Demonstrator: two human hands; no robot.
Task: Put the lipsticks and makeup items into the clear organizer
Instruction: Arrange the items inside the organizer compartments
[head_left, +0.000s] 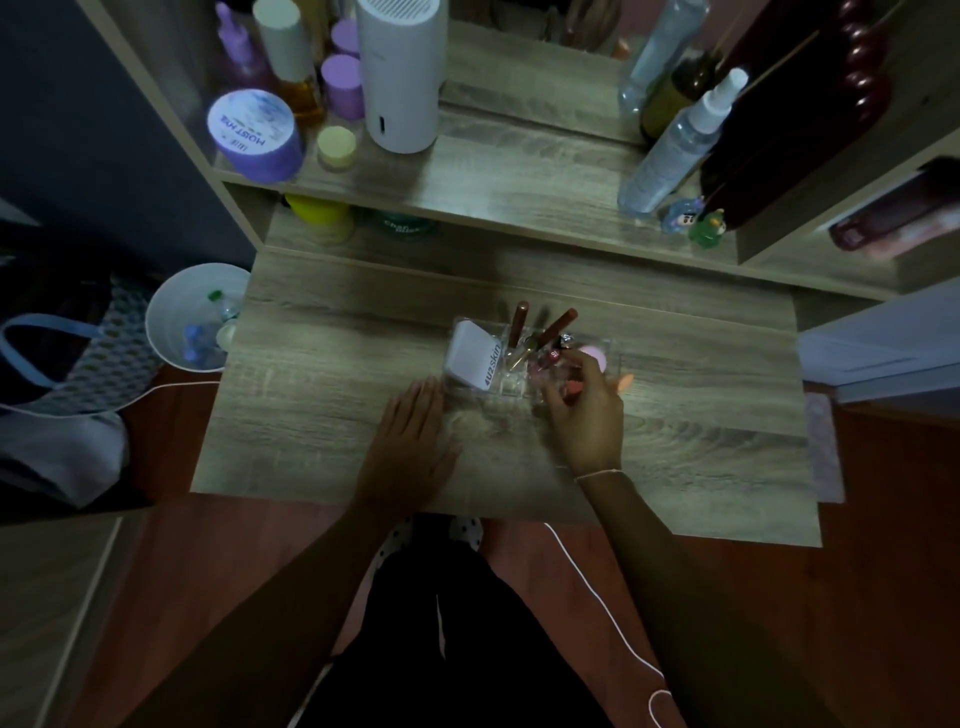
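Observation:
The clear organizer (511, 387) stands mid-table. In it are a white "4U2skin" compact (475, 358) on the left, two brown-capped lip tubes (519, 322) (560, 325) upright, small pink items (545, 358) and a pink sponge (596, 356) at the right. My right hand (587, 410) reaches over the organizer's right side, fingers curled around a small reddish item (573, 387). An orange piece (626, 383) lies just right of that hand. My left hand (415, 431) rests flat on the table beside the organizer's left front corner.
The upper shelf (519, 171) carries purple jars, a white cylinder (402, 73), spray bottles and small figurines. A white bin (192, 317) stands left of the table. A white cable (613, 618) runs by my right arm.

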